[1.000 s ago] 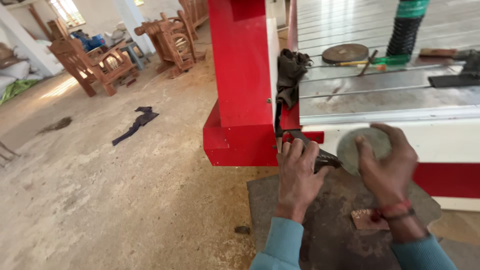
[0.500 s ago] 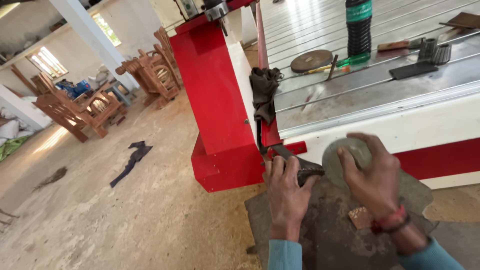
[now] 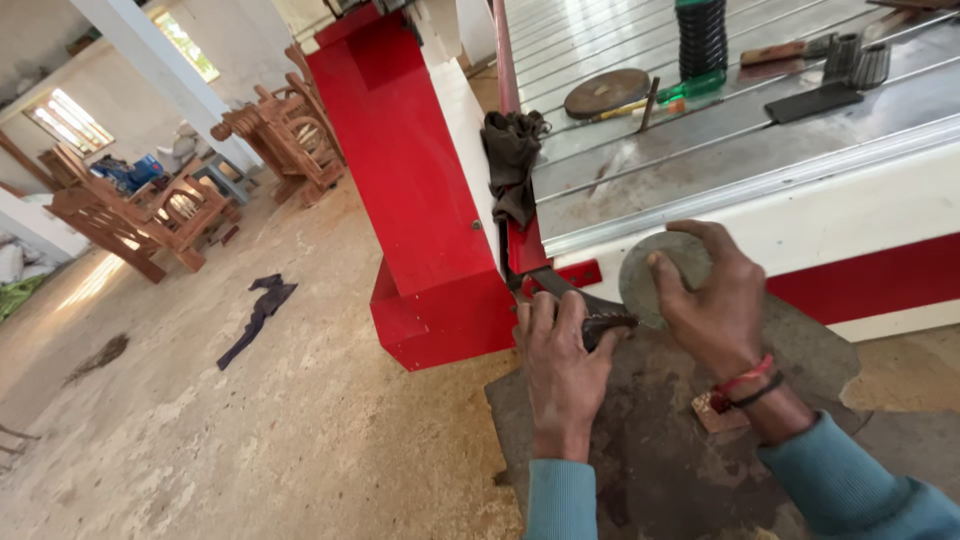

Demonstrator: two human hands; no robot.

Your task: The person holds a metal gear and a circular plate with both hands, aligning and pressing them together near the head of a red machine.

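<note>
No open container shows its contents. A dark ribbed bottle (image 3: 702, 38) stands upright at the top of the frame on the grey slatted machine bed (image 3: 720, 150), and its inside cannot be seen. On the same bed lie a rusty round disc (image 3: 607, 92) to the bottle's left, a flat black plate (image 3: 817, 100) to its right, and two small ribbed cylinders (image 3: 860, 60) near the upper right corner.

In the lower centre, the left hand (image 3: 560, 370) is curled with its fingers folded over a dark, ribbed tool (image 3: 605, 325), which pokes out to the right of the knuckles; the hand grips it. Just right of it, the right hand (image 3: 715, 300) has its fingers spread and bent around the edge of a grey round disc (image 3: 662, 275), holding it upright against the white and red side of the machine. A red thread and a dark band circle that wrist. The tool's tip is just beside the lower left edge of the grey disc; whether they touch cannot be told.

Both hands hover above a dark, stained mat (image 3: 670, 440) on the concrete floor (image 3: 250, 430). A dark rag (image 3: 512, 165) hangs from the bed's edge above the left hand, next to the red column (image 3: 400, 170). Wooden chairs (image 3: 280, 130) stand in the upper left, and a dark scrap (image 3: 257, 315) lies on the floor at left.
</note>
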